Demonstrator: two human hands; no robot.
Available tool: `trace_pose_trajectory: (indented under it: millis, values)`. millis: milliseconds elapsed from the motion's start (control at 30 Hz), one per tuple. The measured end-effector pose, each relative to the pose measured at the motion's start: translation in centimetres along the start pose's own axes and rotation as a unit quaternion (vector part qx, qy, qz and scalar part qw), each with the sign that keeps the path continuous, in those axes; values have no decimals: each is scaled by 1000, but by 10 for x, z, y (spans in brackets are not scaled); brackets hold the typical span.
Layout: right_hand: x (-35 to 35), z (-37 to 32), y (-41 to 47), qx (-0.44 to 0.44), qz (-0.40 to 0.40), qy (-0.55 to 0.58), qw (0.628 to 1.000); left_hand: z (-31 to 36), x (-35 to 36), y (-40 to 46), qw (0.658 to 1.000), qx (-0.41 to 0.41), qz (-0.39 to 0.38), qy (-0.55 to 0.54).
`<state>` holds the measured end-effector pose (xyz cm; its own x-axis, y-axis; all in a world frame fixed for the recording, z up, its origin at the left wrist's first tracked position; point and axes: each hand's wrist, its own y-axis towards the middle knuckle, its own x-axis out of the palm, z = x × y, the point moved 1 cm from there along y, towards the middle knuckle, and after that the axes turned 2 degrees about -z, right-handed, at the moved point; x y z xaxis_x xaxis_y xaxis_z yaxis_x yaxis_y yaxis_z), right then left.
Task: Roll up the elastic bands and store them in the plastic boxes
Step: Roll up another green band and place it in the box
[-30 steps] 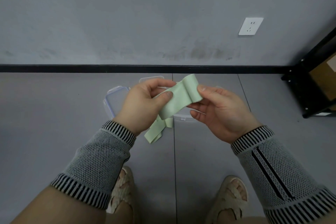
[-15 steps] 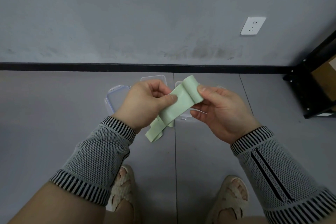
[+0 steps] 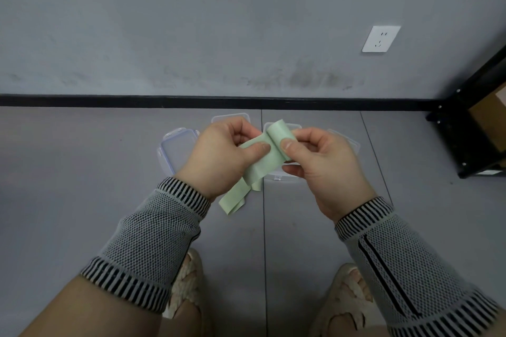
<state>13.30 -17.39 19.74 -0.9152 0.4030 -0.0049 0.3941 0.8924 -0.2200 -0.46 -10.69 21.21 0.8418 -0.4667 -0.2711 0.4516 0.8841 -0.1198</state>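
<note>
A pale green elastic band (image 3: 267, 160) is held in the air between both hands. My left hand (image 3: 219, 153) pinches it from the left with thumb on top. My right hand (image 3: 320, 161) pinches its upper end, which is curled over into the start of a roll. The loose tail hangs down below my left wrist. On the floor behind the hands lie clear plastic boxes and lids, one (image 3: 176, 148) at the left, another (image 3: 284, 176) partly hidden under the band and hands.
A grey wall with a black skirting strip (image 3: 109, 100) runs across the back, with a white socket (image 3: 381, 39) on it. A black shelf frame (image 3: 471, 128) holding a cardboard box stands at the right. My sandalled feet (image 3: 345, 301) are on the grey floor below.
My right hand has curled its fingers in and turned the band's top end over toward my left thumb. The two hands have come closer together.
</note>
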Motion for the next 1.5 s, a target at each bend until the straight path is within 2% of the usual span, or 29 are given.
trace_pose_trajectory:
  millis: [267,533,733,833,933,1000,1067,1167,1300,1500]
  values:
    - [3,1,-2,-14,4,-38,999,-1,4,0,999,13,27,42]
    - [10,4,-3,-65,45,-38,996,4,6,-1,999,24,45,11]
    - [14,3,-5,-110,75,-163,978,3,8,-3,999,8,39,-26]
    - [13,-1,-7,-131,15,-207,970,3,2,-1,997,-18,50,-48]
    - [5,-6,-9,-142,-108,-233,956,4,-7,0,994,-50,5,-99]
    - [2,-7,-8,-168,-148,-268,937,2,-9,0,994,-58,-19,-93]
    - [2,-6,-7,-198,-145,-287,926,1,-8,-2,994,-65,-29,-88]
    - [2,-5,-6,-203,-117,-264,936,1,-6,-3,990,-72,-35,-118]
    - [-3,-6,-5,-197,-106,-225,948,3,-7,-1,973,-88,-23,-210]
    - [-7,-5,-3,-193,-98,-188,958,4,-8,2,956,-129,-22,-263]
